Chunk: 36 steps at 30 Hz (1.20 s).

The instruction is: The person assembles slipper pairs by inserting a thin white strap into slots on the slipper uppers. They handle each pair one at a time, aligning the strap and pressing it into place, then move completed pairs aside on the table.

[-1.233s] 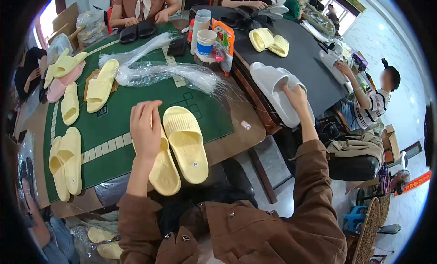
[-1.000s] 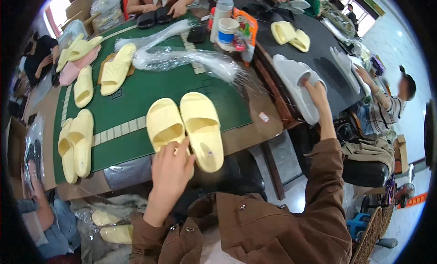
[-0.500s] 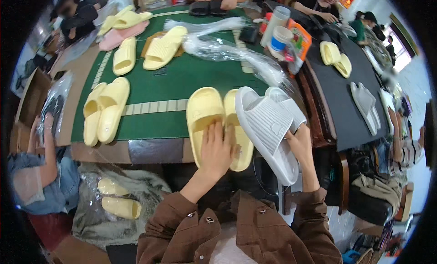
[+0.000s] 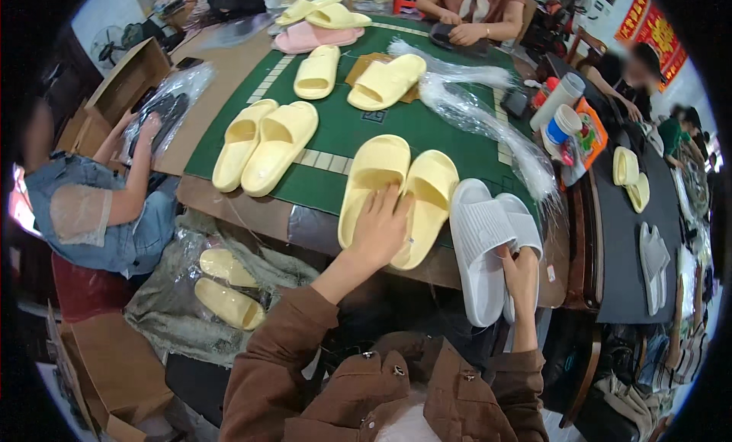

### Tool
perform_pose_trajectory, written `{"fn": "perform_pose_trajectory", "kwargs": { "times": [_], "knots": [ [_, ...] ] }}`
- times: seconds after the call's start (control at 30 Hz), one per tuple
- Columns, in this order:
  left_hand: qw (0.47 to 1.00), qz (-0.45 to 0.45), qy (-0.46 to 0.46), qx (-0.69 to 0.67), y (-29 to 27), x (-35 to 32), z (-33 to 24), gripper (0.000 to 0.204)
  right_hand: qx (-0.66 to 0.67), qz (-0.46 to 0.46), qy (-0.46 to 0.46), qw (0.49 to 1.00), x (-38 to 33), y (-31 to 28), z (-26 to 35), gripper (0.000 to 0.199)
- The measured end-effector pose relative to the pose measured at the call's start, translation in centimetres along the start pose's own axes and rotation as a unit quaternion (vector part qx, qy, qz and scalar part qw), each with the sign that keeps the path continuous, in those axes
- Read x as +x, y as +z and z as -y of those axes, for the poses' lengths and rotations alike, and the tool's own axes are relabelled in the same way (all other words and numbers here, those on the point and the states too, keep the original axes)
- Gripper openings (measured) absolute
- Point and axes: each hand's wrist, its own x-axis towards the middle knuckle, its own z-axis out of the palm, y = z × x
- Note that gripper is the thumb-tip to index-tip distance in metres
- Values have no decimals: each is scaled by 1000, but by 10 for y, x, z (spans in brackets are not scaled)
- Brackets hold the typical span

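Observation:
A pair of pale yellow slide slippers point(image 4: 377, 156) lies at the near edge of the green-topped table, toes pointing away from me. My left hand point(image 4: 377, 232) grips them at their adjoining inner sides, fingertips reaching into the foot openings. To their right is a pair of light grey ribbed slides point(image 4: 482, 219), side by side at the table's near edge. My right hand point(image 4: 522, 274) holds the grey pair at the inner edges near the straps; some of its fingers are hidden in the openings.
More yellow slippers point(image 4: 282, 148) rest on the green mat point(image 4: 343, 110), beside a bundle of clear plastic ties point(image 4: 465, 99). A cup point(image 4: 562, 123) and bottle stand at the right. Co-workers sit around; one at left handles a bagged dark item point(image 4: 164, 118). Another yellow pair point(image 4: 229, 297) lies low left.
The view has swung left. The grey slippers have come down to the table edge, straighter and apart from the yellow pair, which they overlapped before. My left hand stays at the yellow pair.

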Motion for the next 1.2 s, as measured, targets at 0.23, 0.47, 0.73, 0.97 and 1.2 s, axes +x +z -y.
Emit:
{"fn": "perform_pose_trajectory", "kwargs": {
  "times": [0.23,0.47,0.73,0.97,1.2],
  "knots": [
    [993,34,-84,77,-23,-10,94,55,-9,32,45,998,2,-4,15,45],
    [981,32,-145,128,-52,-14,169,58,27,45,22,998,0,10,30,48],
    [943,50,-255,206,-66,-22,231,55,127,62,-47,989,14,51,73,55],
    [987,-28,-114,-113,-48,27,111,39,218,49,-43,974,27,76,90,38],
    [980,-56,6,-191,18,69,28,35,275,96,-52,955,39,76,101,33]
  ]
}}
